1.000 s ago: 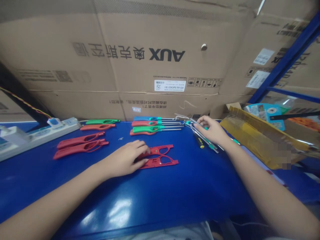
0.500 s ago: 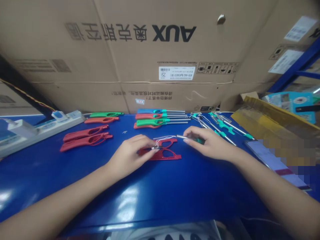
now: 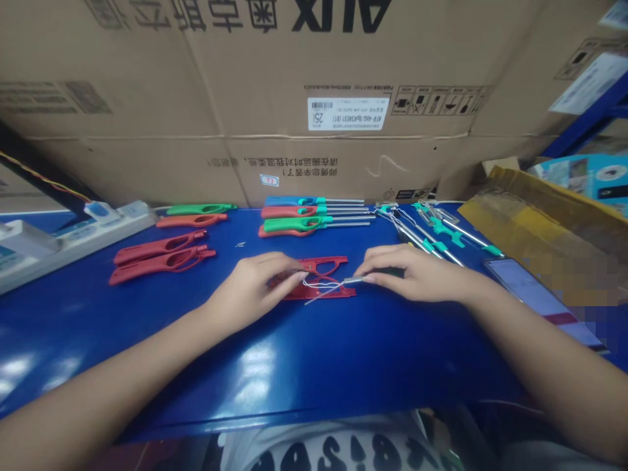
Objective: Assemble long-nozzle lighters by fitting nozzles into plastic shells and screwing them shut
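Two red lighter shell halves point(image 3: 338, 294) lie on the blue table, partly covered by my left hand point(image 3: 262, 281). That hand is closed in a pinch at the left end of thin white wires point(image 3: 321, 283); the small part at the wire end is hidden by the fingers. My right hand point(image 3: 409, 271) grips a metal lighter tube point(image 3: 353, 280) between thumb and fingers. The wires run from the tube's left end across to my left fingertips. A thin clear strip point(image 3: 316, 299) slants down from the tube over the lower shell half.
Lighters with metal tubes point(image 3: 346, 210) lie behind my hands. Several tubes with green parts point(image 3: 451, 230) are piled back right. Red shells point(image 3: 161, 261) and a power strip point(image 3: 93, 241) lie left. A phone point(image 3: 544, 301) and a yellow-taped carton point(image 3: 534, 222) stand right.
The tube in my right hand has moved slightly down, over the shells. The strip now slants downward, and the small black part seen earlier is covered by my left fingers. The view has tilted down.
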Motion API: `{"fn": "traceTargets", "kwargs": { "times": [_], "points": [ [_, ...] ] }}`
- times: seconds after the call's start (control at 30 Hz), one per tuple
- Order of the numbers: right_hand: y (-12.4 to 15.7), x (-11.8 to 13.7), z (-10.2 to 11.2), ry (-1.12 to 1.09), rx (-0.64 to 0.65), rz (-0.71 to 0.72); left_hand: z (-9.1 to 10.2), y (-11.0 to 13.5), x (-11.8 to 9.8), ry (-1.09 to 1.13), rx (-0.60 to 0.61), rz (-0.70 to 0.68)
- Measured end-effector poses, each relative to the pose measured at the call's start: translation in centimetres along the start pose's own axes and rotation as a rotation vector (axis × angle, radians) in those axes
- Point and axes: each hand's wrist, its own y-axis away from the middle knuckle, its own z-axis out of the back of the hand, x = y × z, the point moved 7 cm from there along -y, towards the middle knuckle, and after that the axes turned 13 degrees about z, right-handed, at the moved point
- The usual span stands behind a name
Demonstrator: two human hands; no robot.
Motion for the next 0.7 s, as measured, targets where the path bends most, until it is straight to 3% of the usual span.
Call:
{"fn": "traceTargets", "kwargs": {
  "times": [0.17,0.7],
  "points": [
    [0.1,-0.5,-0.4,0.016,0.037,-0.018,-1.8,-0.2,1.2,0.077,0.178,0.092],
    [0.3,-1.2,-1.3,0.175,0.124,-0.035,-2.0,-0.3,1.4,0.127,0.211,0.13]
  ]
}}
